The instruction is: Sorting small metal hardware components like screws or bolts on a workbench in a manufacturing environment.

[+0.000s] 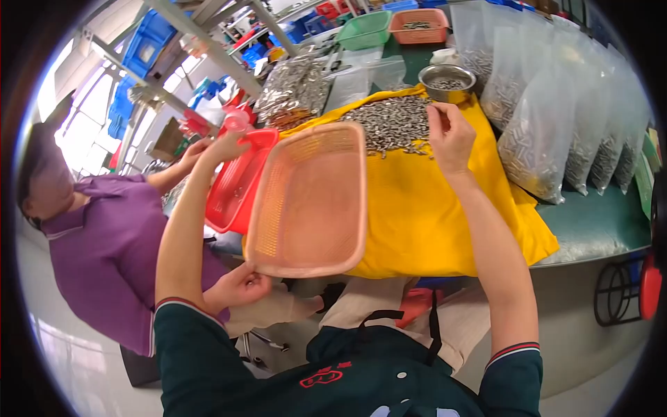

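Head view: my left hand (240,286) clenched on the near rim of a pink mesh basket (309,201), held tilted over the yellow cloth (424,208) on the desk (597,222). My right hand (450,139), grip loose, fingers resting at the pile of small metal parts (392,121). Beside the basket, a co-worker's hand (226,146) holds a red basket (236,184). Steel bowl (447,81) beyond; filled clear bags (535,132) to the right.

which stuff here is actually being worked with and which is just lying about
In use: left hand holding the empty peach basket; right hand at the pile of small metal parts on the yellow cloth.

Lying about: steel bowl, bagged parts, green basket.
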A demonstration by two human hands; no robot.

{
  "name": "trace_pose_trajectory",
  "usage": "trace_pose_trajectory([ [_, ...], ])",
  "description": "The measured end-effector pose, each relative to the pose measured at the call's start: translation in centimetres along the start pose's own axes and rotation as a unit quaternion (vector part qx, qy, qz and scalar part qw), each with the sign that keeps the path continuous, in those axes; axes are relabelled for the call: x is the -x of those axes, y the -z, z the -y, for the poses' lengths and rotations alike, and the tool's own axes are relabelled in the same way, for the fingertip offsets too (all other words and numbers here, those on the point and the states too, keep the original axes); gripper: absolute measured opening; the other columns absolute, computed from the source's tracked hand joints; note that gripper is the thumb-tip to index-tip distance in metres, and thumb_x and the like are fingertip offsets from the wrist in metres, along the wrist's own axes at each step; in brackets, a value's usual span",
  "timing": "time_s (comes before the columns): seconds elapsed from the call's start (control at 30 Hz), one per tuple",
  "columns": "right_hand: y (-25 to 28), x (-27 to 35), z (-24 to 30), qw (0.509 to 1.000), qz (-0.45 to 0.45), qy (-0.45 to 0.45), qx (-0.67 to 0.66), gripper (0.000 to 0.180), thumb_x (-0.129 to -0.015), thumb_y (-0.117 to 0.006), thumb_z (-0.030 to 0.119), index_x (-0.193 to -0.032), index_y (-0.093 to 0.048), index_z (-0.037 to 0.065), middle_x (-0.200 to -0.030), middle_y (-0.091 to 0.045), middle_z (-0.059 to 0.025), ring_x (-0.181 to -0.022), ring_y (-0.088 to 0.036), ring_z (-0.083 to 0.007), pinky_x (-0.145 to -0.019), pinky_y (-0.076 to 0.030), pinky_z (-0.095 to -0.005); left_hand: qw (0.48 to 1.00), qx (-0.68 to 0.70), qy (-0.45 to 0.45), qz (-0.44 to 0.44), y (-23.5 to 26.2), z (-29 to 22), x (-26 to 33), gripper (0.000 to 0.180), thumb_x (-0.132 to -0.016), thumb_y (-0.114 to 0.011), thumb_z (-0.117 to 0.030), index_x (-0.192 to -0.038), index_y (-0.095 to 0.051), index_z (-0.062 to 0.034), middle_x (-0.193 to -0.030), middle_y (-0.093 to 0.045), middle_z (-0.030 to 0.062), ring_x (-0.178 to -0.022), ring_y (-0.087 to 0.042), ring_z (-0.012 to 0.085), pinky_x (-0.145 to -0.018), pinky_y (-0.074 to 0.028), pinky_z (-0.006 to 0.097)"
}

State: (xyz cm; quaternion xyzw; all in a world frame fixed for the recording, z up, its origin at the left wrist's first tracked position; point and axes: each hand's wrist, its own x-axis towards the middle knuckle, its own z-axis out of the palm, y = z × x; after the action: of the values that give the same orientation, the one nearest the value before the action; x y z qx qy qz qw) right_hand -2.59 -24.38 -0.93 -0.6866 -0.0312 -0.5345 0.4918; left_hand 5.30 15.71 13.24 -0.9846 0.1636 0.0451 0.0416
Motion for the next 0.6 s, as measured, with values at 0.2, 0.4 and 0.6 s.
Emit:
trace_pose_trajectory([
  [0.2, 0.2, -0.8, -0.2, 0.997, -0.056, -0.050, -0.009, 0.009, -0.077, -0.063, 0.011, -0.077, -0.060, 0.003, -0.064, -0.059, -0.0100, -0.052, -0.056, -0.0207, -0.050, -0.043, -0.0280, 0.967, 0.119, -0.156, -0.160, 0.4, -20.9, -7.6, 0.044, -0.079, -0.050, -0.042, -0.085, -0.063, -0.0008, -0.079, -0.063, 0.0182, -0.077, -0.061, 0.0323, -0.069, -0.047, 0.039],
  [0.4, 0.0, -0.8, 0.0, 0.996, -0.072, -0.050, -0.002, 0.010, -0.077, -0.062, 0.013, -0.077, -0.059, 0.004, -0.065, -0.059, -0.0099, -0.053, -0.057, -0.0222, -0.051, -0.044, -0.0293, 0.974, 0.148, 0.161, -0.067, -7.6, -27.4, -14.3, 0.091, -0.067, -0.047, -0.071, -0.130, -0.034, -0.0067, -0.137, -0.024, 0.0231, -0.123, -0.026, 0.0431, -0.097, -0.022, 0.056],
  [0.6, 0.3, -1.3, 0.0, 0.995, -0.078, -0.055, -0.016, 0.009, -0.076, -0.062, 0.012, -0.075, -0.059, 0.004, -0.063, -0.059, -0.0095, -0.052, -0.056, -0.0220, -0.050, -0.044, -0.0295, 0.963, 0.093, 0.162, -0.195, -11.0, -30.5, -14.1, 0.077, -0.065, -0.052, -0.065, -0.124, -0.043, -0.0160, -0.128, -0.036, 0.0190, -0.119, -0.031, 0.0400, -0.091, -0.024, 0.059],
])
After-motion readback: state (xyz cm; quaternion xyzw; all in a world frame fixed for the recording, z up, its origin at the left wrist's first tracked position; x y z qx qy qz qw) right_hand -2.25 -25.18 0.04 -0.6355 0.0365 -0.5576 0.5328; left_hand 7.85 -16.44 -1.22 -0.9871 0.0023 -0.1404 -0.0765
